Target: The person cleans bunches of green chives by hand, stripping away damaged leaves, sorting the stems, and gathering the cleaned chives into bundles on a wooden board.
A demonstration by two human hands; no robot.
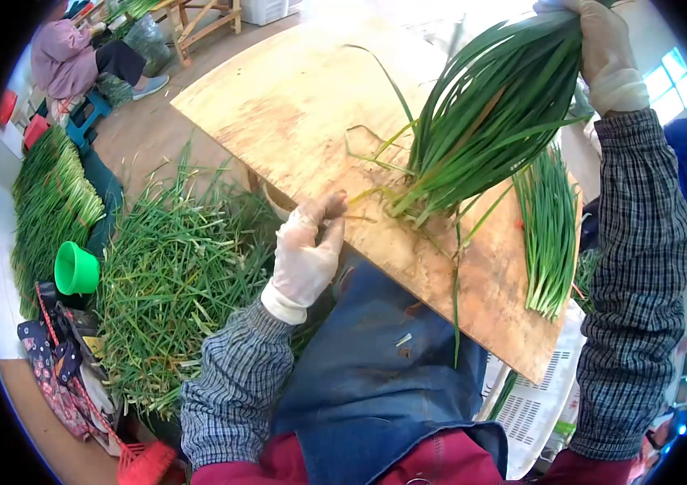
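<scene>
My right hand (pixel 604 50), in a pale thin glove, grips a large bunch of garlic chives (pixel 497 101) by its leafy top, at the upper right. The bunch slants down, its pale stem ends low over the wooden board (pixel 279 105). My left hand (pixel 307 255), gloved too, is at the board's near edge with fingers pinched around a yellowed leaf (pixel 369 192) beside those stem ends. A neat bundle of chives (pixel 547 234) lies along the board's right side. Loose leaves dangle from the bunch and over the board's edge.
Left of the board rises a heap of chive scraps (pixel 186 283). Farther left are stacked chives (pixel 52 202) and a green bucket (pixel 77 268). Another person (pixel 69 52) sits at the upper left near a wooden stand (pixel 206 24). A red plastic item (pixel 143 462) is at the bottom left.
</scene>
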